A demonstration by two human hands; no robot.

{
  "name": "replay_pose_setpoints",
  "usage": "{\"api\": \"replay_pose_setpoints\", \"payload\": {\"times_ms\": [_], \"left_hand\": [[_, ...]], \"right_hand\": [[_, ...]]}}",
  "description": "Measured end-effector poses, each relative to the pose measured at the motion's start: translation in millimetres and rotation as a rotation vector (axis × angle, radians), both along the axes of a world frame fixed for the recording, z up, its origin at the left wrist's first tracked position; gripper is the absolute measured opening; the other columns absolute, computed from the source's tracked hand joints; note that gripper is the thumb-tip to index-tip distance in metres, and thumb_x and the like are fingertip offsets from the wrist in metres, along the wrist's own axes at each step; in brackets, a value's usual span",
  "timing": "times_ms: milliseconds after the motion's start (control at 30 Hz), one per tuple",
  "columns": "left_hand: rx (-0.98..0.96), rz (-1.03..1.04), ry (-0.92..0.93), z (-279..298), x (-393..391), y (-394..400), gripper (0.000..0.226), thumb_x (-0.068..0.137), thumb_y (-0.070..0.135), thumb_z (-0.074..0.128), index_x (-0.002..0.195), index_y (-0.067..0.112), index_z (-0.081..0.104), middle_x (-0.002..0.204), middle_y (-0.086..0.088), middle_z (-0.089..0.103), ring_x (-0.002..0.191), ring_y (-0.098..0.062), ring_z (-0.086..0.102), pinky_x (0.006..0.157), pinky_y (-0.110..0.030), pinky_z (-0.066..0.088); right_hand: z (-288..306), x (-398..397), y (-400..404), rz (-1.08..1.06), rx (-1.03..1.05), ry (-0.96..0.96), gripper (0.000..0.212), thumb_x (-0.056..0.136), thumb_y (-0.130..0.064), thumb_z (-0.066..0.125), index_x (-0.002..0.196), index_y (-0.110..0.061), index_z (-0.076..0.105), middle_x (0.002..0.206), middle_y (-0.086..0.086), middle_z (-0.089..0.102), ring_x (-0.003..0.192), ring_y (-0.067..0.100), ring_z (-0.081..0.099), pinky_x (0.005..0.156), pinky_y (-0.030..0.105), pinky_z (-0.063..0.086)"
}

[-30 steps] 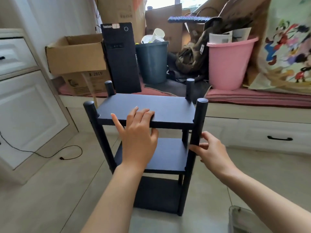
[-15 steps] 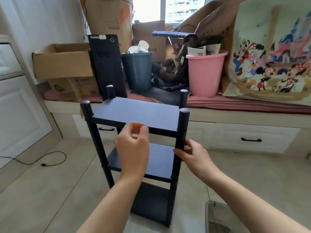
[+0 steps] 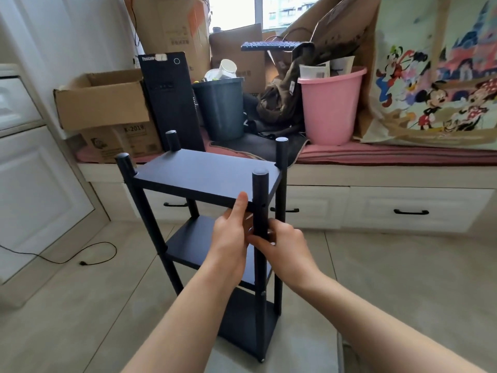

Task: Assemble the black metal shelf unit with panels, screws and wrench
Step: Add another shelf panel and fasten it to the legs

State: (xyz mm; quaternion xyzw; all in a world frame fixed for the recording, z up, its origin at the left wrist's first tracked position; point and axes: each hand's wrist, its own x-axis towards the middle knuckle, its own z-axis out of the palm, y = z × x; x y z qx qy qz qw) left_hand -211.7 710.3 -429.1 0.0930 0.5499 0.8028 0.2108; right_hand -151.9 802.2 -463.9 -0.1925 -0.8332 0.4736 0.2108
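The black shelf unit (image 3: pixel 204 172) stands upright on the tiled floor, with three panels between four round posts. My left hand (image 3: pixel 231 238) is under the front edge of the top panel, its thumb against that edge, next to the near right post (image 3: pixel 260 197). My right hand (image 3: pixel 282 246) grips that same post just below the top panel, fingers wrapped around it. No screws or wrench show in view.
Behind the shelf runs a window bench with drawers (image 3: pixel 403 208), loaded with cardboard boxes (image 3: pixel 102 100), a black computer tower (image 3: pixel 172 103), a dark bin (image 3: pixel 219 109) and a pink bucket (image 3: pixel 329 106). A black cable (image 3: pixel 80 261) lies on the floor at left.
My left hand has left the top panel's surface and gone down to its front edge beside the near right post. My right hand has closed around that post. The view has drawn back.
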Motion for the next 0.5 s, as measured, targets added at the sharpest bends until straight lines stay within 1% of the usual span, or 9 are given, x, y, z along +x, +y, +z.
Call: {"api": "replay_pose_setpoints", "payload": {"times_ms": [67,133,233,333,400,500], "left_hand": [[0.011,0.003,0.012,2,0,-3,0.038,0.097,0.042,0.057,0.095,0.007,0.072,0.092,-0.011,0.075,0.096,-0.024,0.073,0.086,-0.048,0.057],[0.015,-0.013,0.018,3,0,-7,0.038,0.095,0.043,0.058,0.097,0.008,0.071,0.091,-0.010,0.073,0.096,-0.025,0.071,0.086,-0.051,0.058],[0.020,-0.040,0.028,2,2,-13,0.038,0.094,0.043,0.058,0.099,0.008,0.071,0.087,-0.008,0.074,0.089,-0.024,0.072,0.079,-0.048,0.060],[0.012,-0.055,0.040,-1,2,-15,0.042,0.088,0.046,0.059,0.103,0.009,0.072,0.090,-0.010,0.076,0.086,-0.024,0.075,0.072,-0.042,0.060],[0.022,-0.067,0.026,-2,2,-16,0.044,0.088,0.045,0.059,0.106,0.006,0.070,0.092,-0.013,0.076,0.085,-0.024,0.076,0.065,-0.036,0.060],[0.021,-0.082,0.032,-5,1,-17,0.051,0.083,0.047,0.060,0.111,0.005,0.068,0.095,-0.012,0.077,0.087,-0.023,0.076,0.064,-0.030,0.060]], "right_hand": [[-2,-1,-4,0.021,-0.002,-0.007,0.019,0.086,-0.043,0.069,0.100,-0.031,0.068,0.094,-0.010,0.072,0.095,0.012,0.067,0.087,0.038,0.055],[-1,-1,-2,0.053,-0.007,-0.020,0.017,0.085,-0.043,0.070,0.097,-0.031,0.069,0.094,-0.010,0.072,0.093,0.010,0.067,0.087,0.036,0.056],[4,0,5,0.177,-0.003,-0.061,0.015,0.082,-0.041,0.072,0.093,-0.031,0.070,0.093,-0.009,0.073,0.088,0.004,0.068,0.084,0.030,0.055],[10,0,11,0.251,0.030,-0.079,0.017,0.080,-0.039,0.074,0.096,-0.034,0.070,0.091,-0.016,0.073,0.085,-0.002,0.066,0.076,0.017,0.050],[11,-1,11,0.252,0.050,-0.079,0.021,0.080,-0.039,0.074,0.100,-0.035,0.069,0.091,-0.017,0.073,0.085,-0.002,0.066,0.079,0.019,0.052],[11,-3,10,0.248,0.080,-0.071,0.024,0.082,-0.035,0.074,0.105,-0.033,0.068,0.090,-0.015,0.073,0.087,0.001,0.066,0.085,0.027,0.055]]}}
